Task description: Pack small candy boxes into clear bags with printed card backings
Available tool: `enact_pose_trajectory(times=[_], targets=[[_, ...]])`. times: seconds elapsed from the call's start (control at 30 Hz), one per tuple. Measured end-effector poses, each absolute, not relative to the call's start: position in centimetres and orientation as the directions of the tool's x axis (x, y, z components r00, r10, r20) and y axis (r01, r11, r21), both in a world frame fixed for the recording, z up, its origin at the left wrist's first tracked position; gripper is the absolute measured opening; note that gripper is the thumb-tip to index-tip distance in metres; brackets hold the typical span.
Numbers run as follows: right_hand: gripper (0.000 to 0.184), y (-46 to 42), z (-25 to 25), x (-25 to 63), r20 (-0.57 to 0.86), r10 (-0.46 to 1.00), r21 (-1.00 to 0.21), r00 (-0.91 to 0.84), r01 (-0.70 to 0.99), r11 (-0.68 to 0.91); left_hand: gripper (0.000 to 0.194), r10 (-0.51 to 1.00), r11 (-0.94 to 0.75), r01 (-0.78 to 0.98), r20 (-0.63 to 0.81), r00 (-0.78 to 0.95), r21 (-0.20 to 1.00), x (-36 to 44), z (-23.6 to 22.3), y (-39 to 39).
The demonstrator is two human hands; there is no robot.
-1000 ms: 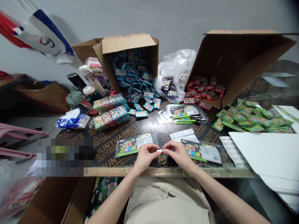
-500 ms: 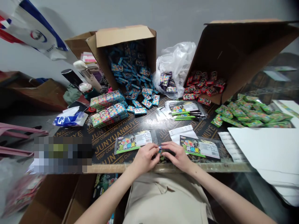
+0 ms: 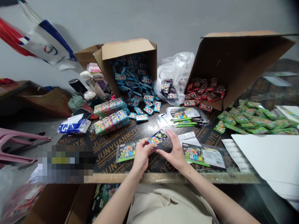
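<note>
My left hand (image 3: 143, 153) pinches the left end of a small, colourfully printed candy pack (image 3: 158, 137), tilted above the table. My right hand (image 3: 175, 152) is by its right end, thumb and fingers spread wide; whether a fingertip touches the pack is unclear. Partly under my left hand lies a flat printed candy pouch (image 3: 125, 152) with a clear edge. Another such pouch (image 3: 202, 155) lies to the right of my right hand, overlapping a white sheet (image 3: 187, 138).
Behind are a carton of blue packs (image 3: 129, 49), a plastic bag with purple packs (image 3: 176, 63) and a carton with red packs (image 3: 235, 62). Stacked pouches (image 3: 184, 115) lie mid-table. Bundled boxes (image 3: 112, 121) stand left; green packs (image 3: 252, 116) and white sheets (image 3: 268, 155) lie right.
Both hands have risen from the table's front edge, bringing the candy pack into sight. My right hand has spread its fingers. The whole view has shifted slightly downward in the frame.
</note>
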State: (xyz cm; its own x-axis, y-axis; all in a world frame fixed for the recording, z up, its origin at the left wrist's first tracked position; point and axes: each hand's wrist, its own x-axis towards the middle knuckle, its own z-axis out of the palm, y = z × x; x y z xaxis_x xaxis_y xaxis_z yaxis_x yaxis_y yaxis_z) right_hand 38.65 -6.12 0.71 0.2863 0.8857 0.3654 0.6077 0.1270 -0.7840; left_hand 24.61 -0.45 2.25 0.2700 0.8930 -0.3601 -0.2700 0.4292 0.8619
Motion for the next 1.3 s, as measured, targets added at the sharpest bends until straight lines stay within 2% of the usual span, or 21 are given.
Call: enact_pose_trajectory(times=[0.13, 0.3, 0.37, 0.4, 0.47, 0.5, 0.53, 0.6, 0.67, 0.8, 0.97, 1.07, 1.17, 1.3], targets=[[0.068, -6.3, 0.0, 37.9, 0.362, 0.909, -0.745, 0.209, 0.650, 0.147, 0.028, 0.822, 0.562, -0.327, -0.472, 0.317, 0.759, 25.2, 1.4, -2.0], [0.070, -6.5, 0.3, 37.6, 0.388, 0.885, -0.729, 0.256, 0.673, 0.125, 0.032, 0.849, 0.519, -0.285, -0.449, 0.277, 0.806, 25.5, 1.0, -2.8], [0.066, -6.2, 0.6, 37.9, 0.384, 0.877, -0.744, 0.288, 0.659, 0.110, 0.027, 0.876, 0.436, -0.167, -0.374, 0.304, 0.884, 25.2, 1.2, -2.5], [0.065, -6.1, 0.7, 38.3, 0.383, 0.875, -0.747, 0.298, 0.657, 0.103, 0.027, 0.897, 0.341, -0.060, -0.306, 0.320, 0.938, 24.7, 1.3, -2.1], [0.065, -5.7, 0.5, 39.2, 0.387, 0.869, -0.730, 0.309, 0.679, 0.084, 0.040, 0.922, 0.012, 0.233, -0.100, 0.373, 0.972, 23.3, 1.5, -0.9], [0.066, -5.6, 0.4, 39.7, 0.388, 0.871, -0.709, 0.301, 0.701, 0.073, 0.053, 0.908, -0.186, 0.385, 0.009, 0.419, 0.904, 22.3, 1.5, 0.0], [0.067, -5.4, 0.2, 40.2, 0.382, 0.882, -0.685, 0.277, 0.726, 0.069, 0.070, 0.870, -0.362, 0.510, 0.087, 0.485, 0.781, 21.3, 1.3, 0.8], [0.073, -5.0, -0.3, 40.9, 0.347, 0.920, -0.638, 0.181, 0.765, 0.090, 0.096, 0.779, -0.562, 0.635, 0.080, 0.622, 0.530, 19.5, 0.8, 2.4], [0.080, -4.6, -0.7, 41.0, 0.302, 0.951, -0.596, 0.060, 0.791, 0.139, 0.103, 0.721, -0.638, 0.656, 0.013, 0.693, 0.404, 18.4, 0.1, 3.4], [0.085, -4.1, -0.6, 40.4, 0.249, 0.966, -0.499, -0.076, 0.844, 0.195, 0.100, 0.691, -0.685, 0.628, 0.057, 0.720, 0.371, 18.0, -0.4, 3.9], [0.087, -4.2, 0.1, 40.8, 0.190, 0.947, -0.583, -0.260, 0.746, 0.322, 0.099, 0.683, -0.684, 0.595, 0.082, 0.726, 0.423, 17.8, 0.8, 4.1], [0.081, -4.2, 0.4, 41.6, 0.231, 0.948, -0.599, -0.217, 0.737, 0.315, 0.099, 0.634, -0.702, 0.543, 0.057, 0.771, 0.461, 17.7, 1.2, 4.2], [0.079, -4.3, 0.8, 42.2, 0.270, 0.952, -0.591, -0.143, 0.756, 0.281, 0.101, 0.651, -0.671, 0.532, 0.066, 0.756, 0.517, 18.2, 1.5, 4.2], [0.080, -4.6, 1.5, 42.2, 0.257, 0.947, -0.601, -0.191, 0.736, 0.312, 0.103, 0.676, -0.636, 0.530, 0.073, 0.733, 0.561, 19.4, 2.0, 4.0]])
